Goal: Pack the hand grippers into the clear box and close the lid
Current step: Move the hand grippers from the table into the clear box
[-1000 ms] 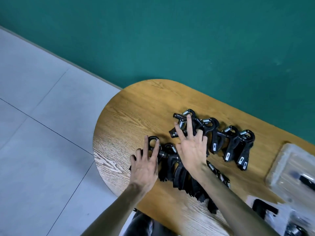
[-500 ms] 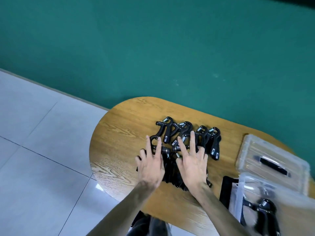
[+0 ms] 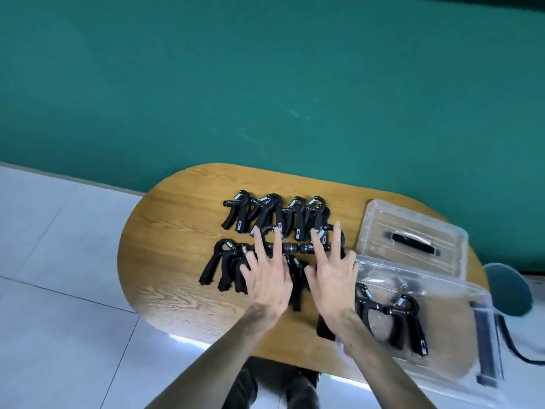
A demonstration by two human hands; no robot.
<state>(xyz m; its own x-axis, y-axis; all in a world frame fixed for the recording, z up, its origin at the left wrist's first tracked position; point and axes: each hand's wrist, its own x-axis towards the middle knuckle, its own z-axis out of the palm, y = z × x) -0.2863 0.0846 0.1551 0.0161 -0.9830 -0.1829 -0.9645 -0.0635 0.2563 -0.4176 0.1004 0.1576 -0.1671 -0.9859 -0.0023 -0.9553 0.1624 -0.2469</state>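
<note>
Several black hand grippers lie on the wooden table in two rows, a far row (image 3: 275, 212) and a near row (image 3: 222, 265). My left hand (image 3: 267, 274) is flat over the near row with fingers spread and straight. My right hand (image 3: 334, 270) is spread the same way beside it, its fingertips over a gripper (image 3: 312, 247) in the middle. The clear box (image 3: 460, 314) stands open at the right with two grippers (image 3: 392, 317) inside. Its clear lid (image 3: 413, 237) with a black handle lies behind the box.
The oval table (image 3: 165, 255) has a rounded left end over a white tiled floor (image 3: 59, 290). A teal wall (image 3: 265, 84) runs behind it. A round grey-blue object (image 3: 508, 290) and a dark cable sit past the table's right end.
The view has swung right, bringing the box and lid fully into sight. Both hands stay spread over the near grippers and have shifted right along the pile.
</note>
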